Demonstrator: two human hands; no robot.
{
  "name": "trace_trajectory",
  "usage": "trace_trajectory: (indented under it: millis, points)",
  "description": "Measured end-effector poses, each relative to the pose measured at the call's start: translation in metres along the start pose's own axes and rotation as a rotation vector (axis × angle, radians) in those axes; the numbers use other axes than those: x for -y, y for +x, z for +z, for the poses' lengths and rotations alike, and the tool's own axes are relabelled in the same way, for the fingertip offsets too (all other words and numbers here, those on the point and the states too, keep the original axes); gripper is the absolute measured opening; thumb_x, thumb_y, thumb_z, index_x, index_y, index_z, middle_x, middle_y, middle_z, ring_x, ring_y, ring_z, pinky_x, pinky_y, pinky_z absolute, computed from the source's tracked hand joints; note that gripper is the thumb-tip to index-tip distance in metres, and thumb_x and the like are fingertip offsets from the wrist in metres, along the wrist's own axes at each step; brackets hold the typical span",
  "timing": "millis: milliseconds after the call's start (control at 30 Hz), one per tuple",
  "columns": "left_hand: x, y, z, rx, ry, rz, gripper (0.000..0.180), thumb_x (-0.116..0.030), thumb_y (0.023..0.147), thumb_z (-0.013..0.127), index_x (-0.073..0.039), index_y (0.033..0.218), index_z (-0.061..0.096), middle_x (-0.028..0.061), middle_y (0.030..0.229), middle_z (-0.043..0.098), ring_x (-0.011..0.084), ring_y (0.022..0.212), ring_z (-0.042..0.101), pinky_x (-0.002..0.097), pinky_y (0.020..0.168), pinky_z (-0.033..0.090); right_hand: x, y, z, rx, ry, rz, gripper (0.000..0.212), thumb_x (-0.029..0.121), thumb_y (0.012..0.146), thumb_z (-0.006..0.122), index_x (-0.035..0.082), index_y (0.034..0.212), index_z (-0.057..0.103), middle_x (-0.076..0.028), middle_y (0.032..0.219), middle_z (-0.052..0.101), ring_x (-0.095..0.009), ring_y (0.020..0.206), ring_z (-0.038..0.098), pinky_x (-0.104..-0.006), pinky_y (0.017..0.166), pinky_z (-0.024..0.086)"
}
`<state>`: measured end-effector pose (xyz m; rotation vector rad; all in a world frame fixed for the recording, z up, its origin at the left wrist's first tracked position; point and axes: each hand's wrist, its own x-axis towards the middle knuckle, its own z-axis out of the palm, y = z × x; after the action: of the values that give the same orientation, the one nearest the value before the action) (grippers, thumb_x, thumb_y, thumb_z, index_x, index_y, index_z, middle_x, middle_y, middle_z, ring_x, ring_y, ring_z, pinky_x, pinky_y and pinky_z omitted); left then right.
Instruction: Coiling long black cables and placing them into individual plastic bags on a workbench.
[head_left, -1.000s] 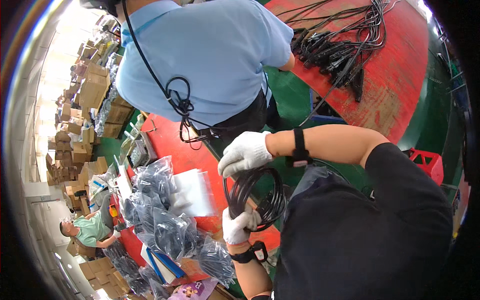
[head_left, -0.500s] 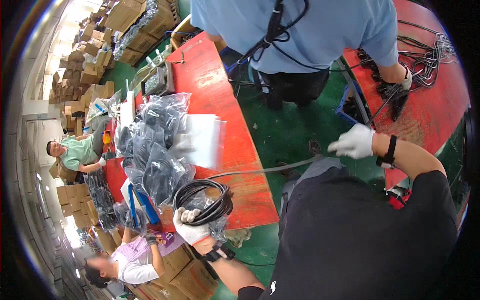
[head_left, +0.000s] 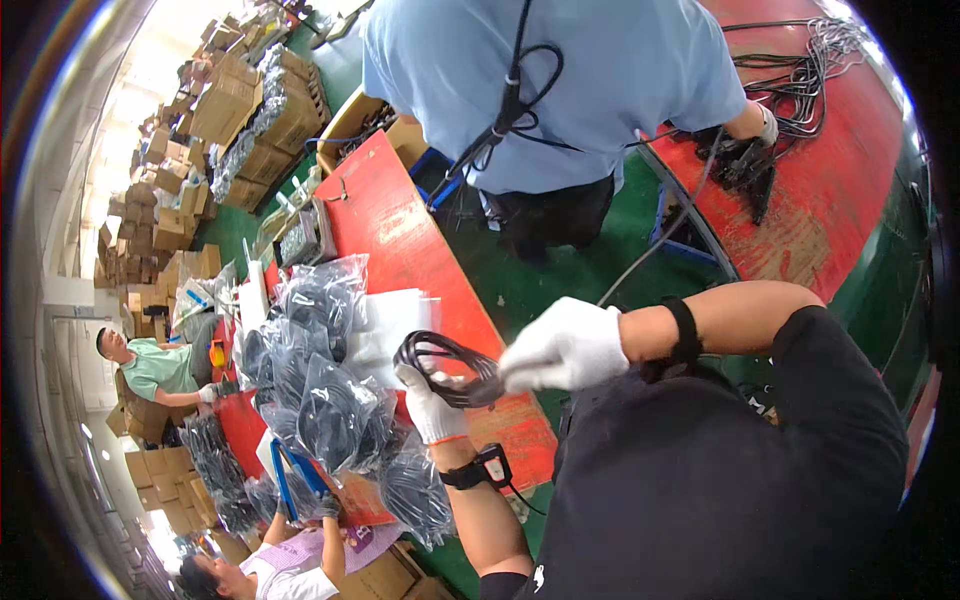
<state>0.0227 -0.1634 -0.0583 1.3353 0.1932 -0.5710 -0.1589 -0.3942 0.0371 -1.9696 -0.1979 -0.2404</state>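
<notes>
My left hand [head_left: 435, 412], in a white knit glove, is closed around a coil of black cable [head_left: 445, 350] above the red table. My right hand [head_left: 568, 345], gloved as well, is closed against the coil's right side, gripping cable there; its fingertips are slightly blurred. A single strand of cable [head_left: 652, 243] rises from behind my right hand toward the table at the right. Below and left of the coil are clear bags of coiled black cable [head_left: 335, 415]. White plastic sheets or bags [head_left: 385, 320] lie just behind the coil.
A co-worker in a light blue shirt [head_left: 560, 90] stands ahead between two red tables, cable hanging down their back. Loose cables [head_left: 800, 85] and black parts [head_left: 745, 165] cover the right table [head_left: 830, 200]. Two people work at the left, one handling a blue tool [head_left: 283, 480]. Cartons [head_left: 225, 105] are stacked beyond.
My right hand has come left to the coil and closed on cable. My left hand has lifted the coil rightward and turned it. The co-worker ahead has shifted left in view.
</notes>
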Motion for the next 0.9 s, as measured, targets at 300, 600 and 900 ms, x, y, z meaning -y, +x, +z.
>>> trace_trajectory:
  millis: [300, 600, 900]
  points:
    - [0.031, -0.046, 0.035, 0.547, 0.058, -0.085, 0.094, -0.09, 0.086, 0.053, 0.001, 0.111, 0.061, 0.0025, 0.066, 0.052, 0.0206, 0.056, 0.055, 0.0382, 0.059, 0.05, -0.055, 0.039, -0.021, -0.159, -0.022, 0.101, 0.031, 0.038, 0.101, 0.066, 0.009, 0.109, 0.075, -0.014, 0.098, 0.075, -0.035, 0.092, 0.071, -0.0408, 0.08, 0.056]
    - [-0.026, -0.124, -0.002, 0.057, -0.347, -0.241, 0.026, -0.029, 0.094, 0.061, -0.004, 0.088, 0.063, -0.0089, 0.049, 0.029, 0.0098, 0.039, 0.023, 0.0313, 0.048, 0.032, -0.176, -0.045, -0.089, 0.351, -0.538, 0.241, 0.034, 0.05, 0.103, 0.057, 0.026, 0.124, 0.069, -0.01, 0.094, 0.07, -0.033, 0.085, 0.071, -0.0471, 0.069, 0.055]
    - [-0.025, -0.107, -0.044, 0.245, -0.468, -0.249, 0.028, -0.032, 0.097, 0.063, -0.004, 0.091, 0.065, -0.0089, 0.055, 0.037, 0.0076, 0.044, 0.03, 0.0296, 0.056, 0.034, -0.187, -0.194, -0.136, 0.097, -0.802, 0.341, 0.035, 0.046, 0.103, 0.055, 0.023, 0.124, 0.072, -0.013, 0.084, 0.071, -0.035, 0.08, 0.071, -0.0468, 0.067, 0.053]
